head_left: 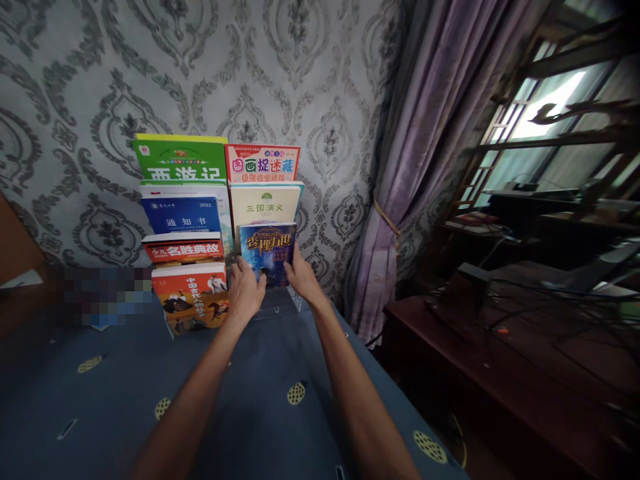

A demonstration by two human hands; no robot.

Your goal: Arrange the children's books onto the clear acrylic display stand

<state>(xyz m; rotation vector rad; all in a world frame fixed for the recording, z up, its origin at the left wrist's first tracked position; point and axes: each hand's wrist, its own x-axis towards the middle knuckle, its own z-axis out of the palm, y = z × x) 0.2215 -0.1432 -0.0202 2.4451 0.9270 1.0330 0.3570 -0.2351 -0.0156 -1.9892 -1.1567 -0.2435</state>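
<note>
A dark blue book (267, 243) with gold title lettering stands upright between my hands. My left hand (245, 287) grips its lower left edge, and my right hand (301, 275) closes on its right edge. Behind it, in the right column of a clear tiered rack (277, 309), rise a cream book (257, 205) and a red-bordered book (263, 163). The left column carries a green book (180, 157), a blue booklet (183, 215), a red-topped book (186, 251) and an orange book (190, 300) at the front.
The rack rests on a dark blue cloth (260, 413) with yellow pineapple prints, against a patterned wall (320, 80). A purple curtain (400, 167) hangs to the right. Past it, a reddish-brown desk (475, 353) holds tangled cables. A blurred patch covers something at the left.
</note>
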